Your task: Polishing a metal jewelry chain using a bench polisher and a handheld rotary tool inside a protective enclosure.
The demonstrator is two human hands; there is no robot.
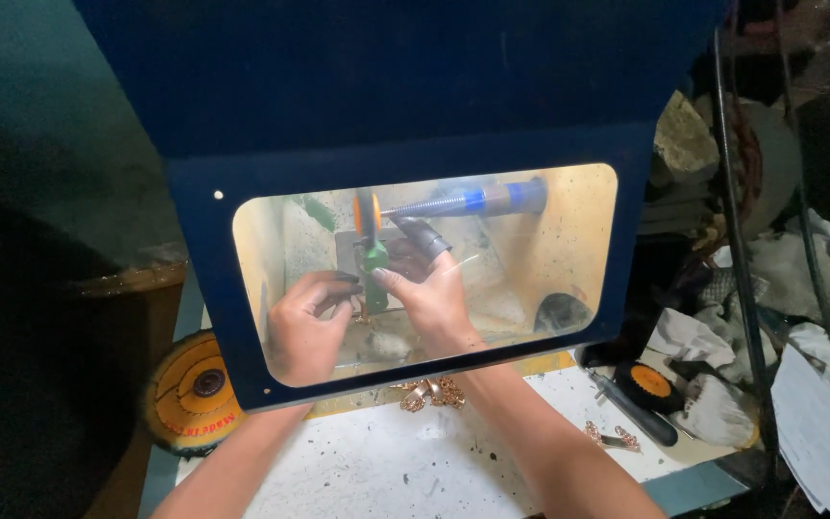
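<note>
A: What does the place look like?

B: A dim, cluttered workshop. Nearest the camera lies a white bench top (377,461), scuffed and speckled. On it sit a little heap of copper-coloured metal pieces (431,392), another such piece (613,438) further right, a dark-handled tool (638,411) and a small black-and-orange wheel (648,383). A larger yellow buffing wheel (190,392) leans at the bench's left edge.

A: And the person's arms?

B: Both forearms reach up from the bottom edge, under a dark blue hood (415,125) with a clear window (569,250), lit warm inside.

A: What are the hands doing behind the window?

B: The left hand (305,327) is curled, fingers bent tight around something small; what exactly it grips cannot be made out. The right hand (431,291) is closed too, meeting the left at a green piece (375,261) held between them. A dark guard covers one raised finger (422,234) of the right hand.

A: Where is that green piece?

B: Just below a thin orange polishing disc (366,214), touching or almost touching it. The disc sits on a horizontal spindle (463,202), threaded, with a blue section, running rightward to the hood's far wall.

A: Anything further back?

B: To the right, crumpled white rags (722,336) and papers.
</note>
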